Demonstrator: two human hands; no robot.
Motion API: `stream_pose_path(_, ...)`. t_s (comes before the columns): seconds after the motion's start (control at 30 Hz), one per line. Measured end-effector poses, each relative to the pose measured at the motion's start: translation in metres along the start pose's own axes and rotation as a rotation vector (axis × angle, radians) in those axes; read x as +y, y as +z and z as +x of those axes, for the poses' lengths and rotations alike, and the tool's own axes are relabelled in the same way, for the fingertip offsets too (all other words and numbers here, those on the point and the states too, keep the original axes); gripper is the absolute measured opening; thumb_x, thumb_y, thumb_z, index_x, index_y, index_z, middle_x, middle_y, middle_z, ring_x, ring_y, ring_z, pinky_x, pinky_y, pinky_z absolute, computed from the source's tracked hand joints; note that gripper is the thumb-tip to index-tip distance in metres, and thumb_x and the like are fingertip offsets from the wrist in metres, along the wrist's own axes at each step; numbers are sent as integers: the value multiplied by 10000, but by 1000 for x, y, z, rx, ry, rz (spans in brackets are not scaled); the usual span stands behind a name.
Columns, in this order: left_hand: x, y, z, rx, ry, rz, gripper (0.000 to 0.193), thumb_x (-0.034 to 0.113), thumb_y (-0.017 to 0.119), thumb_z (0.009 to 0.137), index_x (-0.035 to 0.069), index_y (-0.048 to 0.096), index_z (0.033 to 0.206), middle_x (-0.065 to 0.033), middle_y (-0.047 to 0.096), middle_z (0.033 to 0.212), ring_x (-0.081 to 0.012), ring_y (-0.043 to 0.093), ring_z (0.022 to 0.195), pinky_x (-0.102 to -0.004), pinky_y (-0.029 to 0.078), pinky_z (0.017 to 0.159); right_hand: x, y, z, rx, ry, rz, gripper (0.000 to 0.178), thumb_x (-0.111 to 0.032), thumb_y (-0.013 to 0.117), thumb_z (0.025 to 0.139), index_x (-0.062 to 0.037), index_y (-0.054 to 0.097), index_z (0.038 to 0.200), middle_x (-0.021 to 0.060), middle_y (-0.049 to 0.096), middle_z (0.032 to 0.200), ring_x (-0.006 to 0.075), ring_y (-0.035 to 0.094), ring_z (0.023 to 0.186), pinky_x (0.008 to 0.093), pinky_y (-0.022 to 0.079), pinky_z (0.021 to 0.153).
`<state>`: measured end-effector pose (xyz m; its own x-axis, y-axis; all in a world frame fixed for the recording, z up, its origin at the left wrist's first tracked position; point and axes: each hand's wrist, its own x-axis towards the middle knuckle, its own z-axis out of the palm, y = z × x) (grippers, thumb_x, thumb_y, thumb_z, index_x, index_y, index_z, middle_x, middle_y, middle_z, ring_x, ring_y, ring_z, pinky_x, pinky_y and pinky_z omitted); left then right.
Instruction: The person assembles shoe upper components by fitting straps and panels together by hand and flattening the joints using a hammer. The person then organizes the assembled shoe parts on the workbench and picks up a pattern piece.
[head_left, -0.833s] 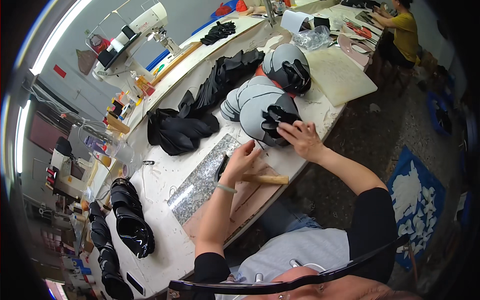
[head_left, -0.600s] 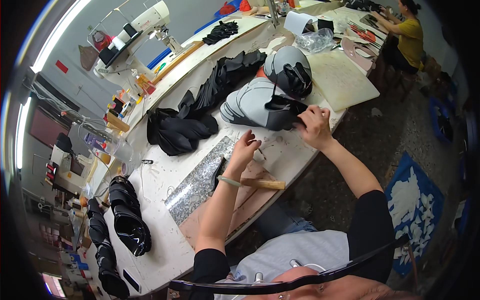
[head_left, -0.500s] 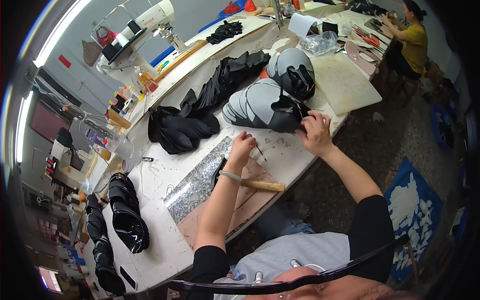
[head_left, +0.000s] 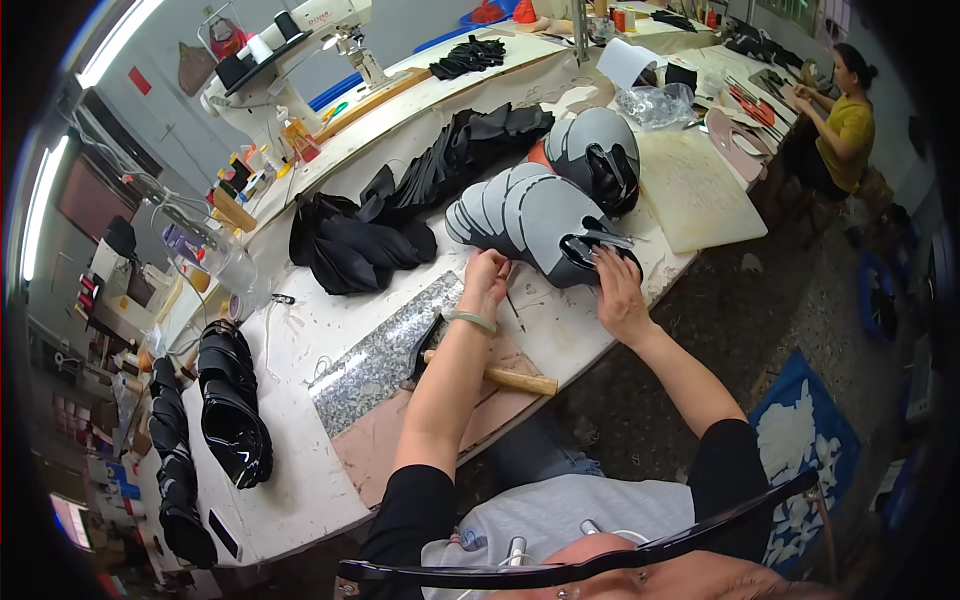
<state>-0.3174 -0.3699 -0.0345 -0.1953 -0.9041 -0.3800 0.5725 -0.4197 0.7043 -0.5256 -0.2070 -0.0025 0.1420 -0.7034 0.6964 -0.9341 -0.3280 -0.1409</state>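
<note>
A nested stack of grey and black curved pieces (head_left: 530,215), looking like shoe uppers, lies on its side on the white worktable (head_left: 300,390). My right hand (head_left: 622,300) grips its black, open right end, fingers over the edge; the thumb is mostly hidden. At the stack's lower left side is my left hand (head_left: 487,278), closed with fingertips curled in. A thin dark stick-like tool (head_left: 516,314) slants down from these fingers; its exact kind is unclear. Below my left forearm, a wooden-handled hammer (head_left: 520,381) rests across a speckled stone slab (head_left: 370,350) and a pinkish board (head_left: 400,440).
Behind stands a second grey-black stack (head_left: 595,150), beside a pale cutting board (head_left: 700,190). Black fabric-like pieces (head_left: 360,245) lie to the left, and glossy black nested pieces (head_left: 235,420) farther left. A sewing machine (head_left: 345,40) stands at the back. A person (head_left: 850,130) sits far right.
The stack's open end has turned toward me and come slightly nearer. My right hand has shifted down with it, fingers straighter. My left hand has moved closer against the stack's side.
</note>
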Motion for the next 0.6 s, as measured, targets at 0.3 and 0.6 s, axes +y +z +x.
stream_pose_path(0.3, -9, 15, 18, -182, 248, -184, 404, -65, 464, 758, 155, 513, 1094, 16, 552, 910, -131, 515, 793, -275, 404, 749, 17, 16, 95, -145, 86, 321, 487, -196, 544, 866, 3, 419, 1292, 186, 566, 1208, 293, 549, 1103, 482, 254, 1036)
stream_pose_path(0.6, -13, 73, 10, -277, -4, -416, 263, 326, 635, 847, 109, 580, 985, -2, 613, 928, -128, 526, 766, -291, 402, 713, 41, -3, 118, 27, 419, 628, 410, -332, 568, 922, 16, 557, 1138, 207, 646, 990, 319, 625, 916, 364, 461, 833)
